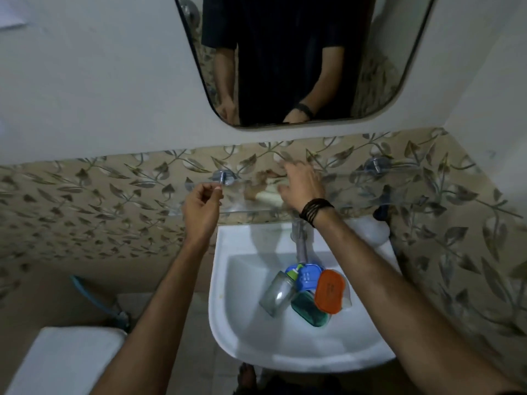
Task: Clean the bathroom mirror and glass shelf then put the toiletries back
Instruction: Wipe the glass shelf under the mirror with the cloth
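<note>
Hard to see: the right hand is blurred over the shelf; a pale object lies on the glass just beside it, and what it is cannot be told.
Cut off: the mirror runs out at the top edge; its reflection shows only a dark torso and two arms.
Shelf: clear glass, fixed to the leaf-pattern tile on two metal brackets, below the mirror and above the sink; its edges are faint against the tile.
Mirror: rounded lower corners, on the white wall above the tile band.
Right hand: over the middle of the shelf, fingers spread and pointing at the wall; whether they touch the pale object cannot be told. A dark band wraps the wrist.
Left hand: near the shelf's left end, fingers curled in, thumb and forefinger tips pressed together; nothing visible between them.
Sink: white basin holding a glass jar on its side, a blue case, an orange case and a teal case, all bunched together under the tap.
Sink rim: a white bottle at the back right corner, partly hidden by the shelf.
</note>
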